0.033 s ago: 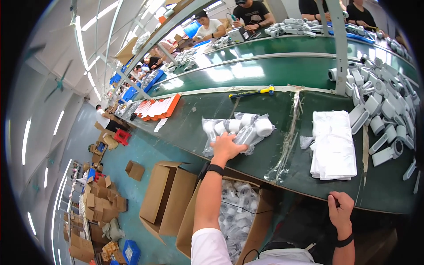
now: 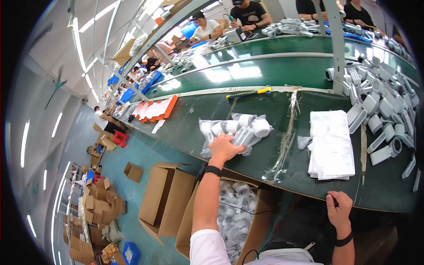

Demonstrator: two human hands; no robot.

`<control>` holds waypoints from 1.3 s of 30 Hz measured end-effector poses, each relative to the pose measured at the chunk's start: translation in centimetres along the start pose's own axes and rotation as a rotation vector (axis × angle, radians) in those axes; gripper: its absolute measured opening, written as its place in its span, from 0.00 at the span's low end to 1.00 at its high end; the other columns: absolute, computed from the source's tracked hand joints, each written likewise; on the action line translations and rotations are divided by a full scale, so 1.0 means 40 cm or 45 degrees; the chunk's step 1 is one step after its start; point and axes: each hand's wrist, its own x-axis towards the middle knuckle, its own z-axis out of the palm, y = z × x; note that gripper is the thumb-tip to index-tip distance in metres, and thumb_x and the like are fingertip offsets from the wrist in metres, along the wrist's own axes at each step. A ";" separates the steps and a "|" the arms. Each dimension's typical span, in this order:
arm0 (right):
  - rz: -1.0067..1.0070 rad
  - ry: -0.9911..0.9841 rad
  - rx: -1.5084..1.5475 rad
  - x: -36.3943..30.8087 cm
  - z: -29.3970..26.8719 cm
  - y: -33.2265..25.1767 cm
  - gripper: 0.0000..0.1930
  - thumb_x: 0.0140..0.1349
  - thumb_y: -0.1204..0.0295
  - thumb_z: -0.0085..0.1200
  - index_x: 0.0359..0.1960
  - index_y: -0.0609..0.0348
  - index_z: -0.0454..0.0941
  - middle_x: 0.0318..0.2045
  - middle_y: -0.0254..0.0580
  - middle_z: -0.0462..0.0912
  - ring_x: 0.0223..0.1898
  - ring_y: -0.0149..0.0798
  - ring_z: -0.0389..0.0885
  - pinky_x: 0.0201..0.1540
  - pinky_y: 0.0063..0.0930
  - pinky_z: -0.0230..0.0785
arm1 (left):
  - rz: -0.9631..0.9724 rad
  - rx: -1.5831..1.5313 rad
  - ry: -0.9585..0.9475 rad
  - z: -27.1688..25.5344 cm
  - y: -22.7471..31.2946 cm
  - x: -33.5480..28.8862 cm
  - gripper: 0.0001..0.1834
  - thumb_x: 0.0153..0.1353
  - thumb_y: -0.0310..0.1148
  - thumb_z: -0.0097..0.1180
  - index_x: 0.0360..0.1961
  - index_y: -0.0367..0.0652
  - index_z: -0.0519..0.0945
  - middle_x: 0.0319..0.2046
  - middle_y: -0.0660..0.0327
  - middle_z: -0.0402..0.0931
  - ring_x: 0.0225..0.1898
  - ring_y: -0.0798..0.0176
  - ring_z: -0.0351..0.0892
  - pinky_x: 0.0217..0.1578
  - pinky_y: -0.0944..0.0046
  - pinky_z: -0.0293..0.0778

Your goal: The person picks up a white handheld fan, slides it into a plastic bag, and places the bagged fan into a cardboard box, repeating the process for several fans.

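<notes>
My left hand [image 2: 224, 148] reaches over several clear-bagged white plastic parts [image 2: 259, 128] on the dark green bench. Its thumb points right and its other fingers curl over the near side of the bags, with the fingertips partly hidden. The bagged parts are round-headed pieces lying side by side. My right hand [image 2: 339, 205] is at the bench's front edge, fingers curled in a loose fist, and nothing shows in it. Just beyond it lies a stack of flat white bags [image 2: 331, 145].
Loose grey-white handled parts [image 2: 380, 104] are heaped at the right. A yellow-and-black hammer [image 2: 249, 92] lies behind the bags, and orange boxes [image 2: 154, 108] stand to the left. Below the bench are a carton of bagged parts [image 2: 236, 212] and another open carton [image 2: 161, 198]. Co-workers sit across.
The view has shifted very slightly. Both hands and the bagged parts keep their places.
</notes>
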 end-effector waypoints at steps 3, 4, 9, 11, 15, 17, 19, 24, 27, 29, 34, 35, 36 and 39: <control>-0.003 0.012 0.004 0.006 0.000 -0.004 0.03 0.57 0.79 0.60 0.31 0.65 0.80 0.18 0.41 0.73 0.18 0.36 0.70 0.22 0.29 0.60 | 0.021 0.021 -0.005 -0.001 0.002 -0.004 0.41 0.37 0.65 0.62 0.50 0.50 0.84 0.51 0.56 0.74 0.54 0.46 0.71 0.56 0.39 0.61; 0.001 0.008 -0.003 0.005 -0.001 -0.001 0.02 0.56 0.79 0.60 0.30 0.64 0.80 0.18 0.42 0.74 0.18 0.37 0.71 0.22 0.29 0.61 | 0.027 0.022 0.007 0.002 0.002 -0.007 0.42 0.37 0.65 0.62 0.50 0.48 0.84 0.50 0.56 0.74 0.54 0.46 0.71 0.54 0.38 0.62; 0.004 0.018 -0.018 0.011 -0.004 -0.006 0.02 0.55 0.79 0.61 0.30 0.64 0.80 0.18 0.41 0.75 0.18 0.37 0.73 0.22 0.28 0.63 | 0.063 0.035 0.048 -0.001 0.010 -0.011 0.41 0.37 0.65 0.63 0.48 0.46 0.84 0.49 0.56 0.73 0.54 0.44 0.71 0.55 0.36 0.61; 0.003 0.018 -0.027 0.009 -0.006 -0.007 0.03 0.54 0.79 0.61 0.30 0.63 0.81 0.18 0.41 0.76 0.18 0.38 0.74 0.22 0.28 0.64 | 0.071 0.021 0.059 0.000 0.011 -0.011 0.41 0.37 0.65 0.63 0.47 0.46 0.84 0.49 0.55 0.73 0.54 0.44 0.71 0.55 0.36 0.60; -0.007 0.032 -0.021 0.008 -0.004 -0.007 0.03 0.55 0.79 0.61 0.30 0.63 0.80 0.18 0.41 0.76 0.18 0.38 0.73 0.23 0.28 0.63 | 0.076 0.004 0.056 0.001 0.008 -0.011 0.39 0.37 0.64 0.62 0.46 0.46 0.85 0.48 0.54 0.74 0.53 0.43 0.71 0.55 0.36 0.60; 0.006 0.032 0.001 0.006 -0.003 -0.008 0.03 0.55 0.79 0.61 0.30 0.64 0.80 0.19 0.42 0.75 0.18 0.38 0.73 0.23 0.28 0.62 | 0.074 0.002 0.037 0.001 0.004 -0.017 0.39 0.38 0.64 0.61 0.46 0.47 0.85 0.48 0.54 0.75 0.52 0.42 0.71 0.54 0.37 0.60; 0.000 0.028 -0.001 0.007 -0.002 -0.007 0.03 0.55 0.79 0.61 0.30 0.64 0.80 0.19 0.42 0.75 0.18 0.38 0.72 0.23 0.28 0.63 | 0.072 0.019 0.068 0.000 0.001 -0.020 0.38 0.37 0.64 0.63 0.44 0.46 0.85 0.47 0.55 0.74 0.52 0.44 0.71 0.54 0.36 0.61; -0.016 0.027 -0.034 0.012 -0.003 -0.005 0.03 0.54 0.79 0.62 0.30 0.62 0.81 0.18 0.41 0.76 0.18 0.39 0.74 0.22 0.29 0.64 | 0.105 0.050 0.096 -0.009 0.001 -0.027 0.38 0.37 0.65 0.63 0.43 0.46 0.85 0.46 0.56 0.74 0.51 0.45 0.71 0.51 0.39 0.62; -0.017 0.027 -0.038 0.009 -0.002 -0.008 0.03 0.54 0.79 0.61 0.30 0.62 0.81 0.18 0.41 0.76 0.18 0.39 0.74 0.22 0.29 0.64 | 0.126 0.087 0.121 -0.019 0.004 -0.037 0.37 0.37 0.65 0.63 0.43 0.47 0.85 0.45 0.56 0.74 0.51 0.46 0.71 0.51 0.39 0.62; -0.026 0.034 -0.045 0.010 -0.002 -0.010 0.03 0.54 0.79 0.61 0.30 0.62 0.81 0.18 0.41 0.75 0.18 0.39 0.74 0.22 0.29 0.64 | 0.135 0.096 0.110 -0.029 0.007 -0.036 0.37 0.37 0.64 0.63 0.43 0.47 0.85 0.45 0.56 0.73 0.51 0.45 0.71 0.52 0.39 0.62; -0.003 0.016 -0.010 0.005 -0.007 -0.011 0.02 0.56 0.79 0.60 0.30 0.63 0.80 0.18 0.42 0.75 0.18 0.38 0.72 0.23 0.29 0.62 | 0.193 0.173 0.113 -0.058 0.018 -0.040 0.36 0.36 0.64 0.64 0.42 0.48 0.85 0.47 0.57 0.73 0.52 0.44 0.69 0.53 0.38 0.61; -0.003 0.013 -0.011 0.006 -0.007 -0.011 0.02 0.56 0.79 0.60 0.30 0.63 0.80 0.18 0.42 0.75 0.18 0.38 0.72 0.23 0.29 0.62 | 0.192 0.171 0.111 -0.060 0.018 -0.039 0.36 0.36 0.64 0.64 0.42 0.48 0.85 0.47 0.57 0.73 0.52 0.44 0.69 0.53 0.38 0.61; -0.015 0.024 -0.019 0.008 -0.006 -0.013 0.02 0.55 0.79 0.61 0.30 0.63 0.80 0.18 0.41 0.74 0.17 0.38 0.72 0.22 0.28 0.62 | 0.198 0.188 0.122 -0.061 0.016 -0.039 0.36 0.36 0.63 0.64 0.41 0.48 0.86 0.47 0.57 0.73 0.52 0.45 0.69 0.53 0.38 0.61; -0.023 0.028 -0.026 0.007 -0.008 -0.009 0.03 0.55 0.79 0.61 0.30 0.63 0.80 0.17 0.40 0.74 0.17 0.38 0.72 0.21 0.28 0.62 | 0.225 0.232 0.150 -0.078 0.019 -0.045 0.35 0.35 0.62 0.64 0.41 0.49 0.86 0.46 0.57 0.73 0.52 0.45 0.69 0.53 0.39 0.60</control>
